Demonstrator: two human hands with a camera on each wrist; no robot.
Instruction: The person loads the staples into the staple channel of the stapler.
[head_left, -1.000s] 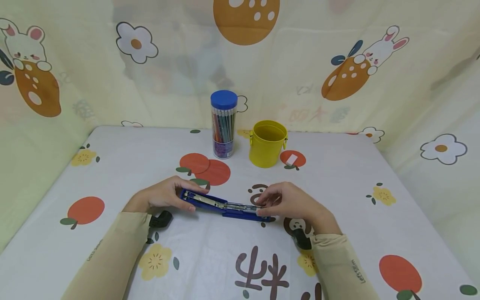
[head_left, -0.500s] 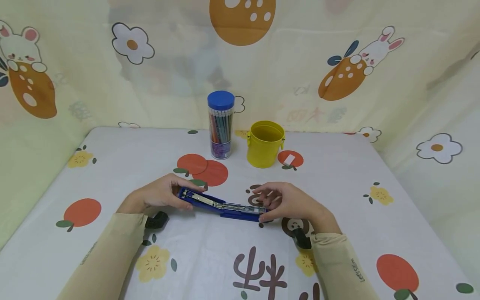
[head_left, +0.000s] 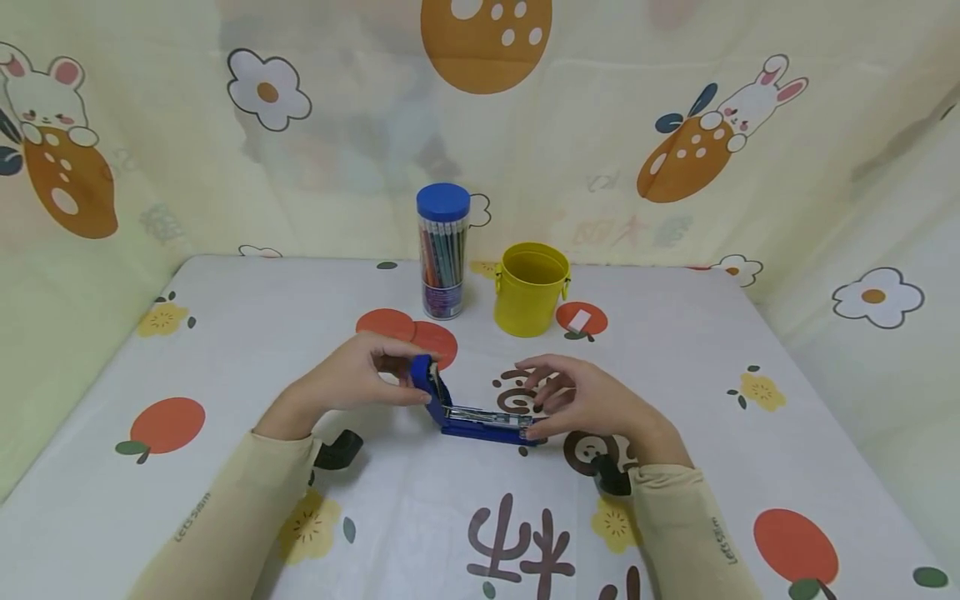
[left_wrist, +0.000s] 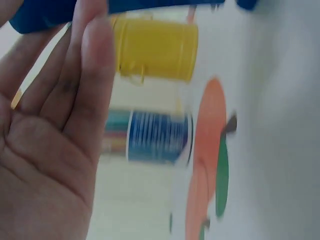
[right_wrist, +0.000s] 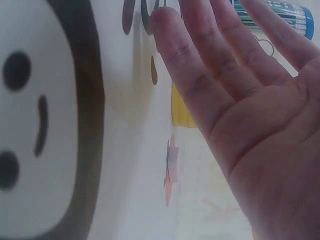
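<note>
A blue stapler (head_left: 480, 431) lies near the middle of the table, folded wide apart, its metal staple channel facing up. With fingers and thumb, my left hand (head_left: 360, 379) grips its raised upper arm (head_left: 422, 375). In the left wrist view, blue stapler plastic (left_wrist: 145, 5) crosses the top edge, above the fingers. My right hand (head_left: 596, 408) is at the other end of the base; its thumb touches that end, and the other fingers extend loosely above it. The right wrist view shows this right hand (right_wrist: 250, 120) with extended fingers; the stapler is hardly visible there.
Behind the hands stand a clear tube of pencils (head_left: 442, 258) with a blue lid and a yellow bucket (head_left: 531, 296). A small white eraser-like block (head_left: 579, 321) lies right of the bucket. A printed cloth (head_left: 675, 333) covers the table; a patterned curtain hangs behind.
My left hand has moved right and up, swinging the stapler's upper arm from nearly flat to steeply raised. My right hand stays at the base's end, its fingers lifted off the channel.
</note>
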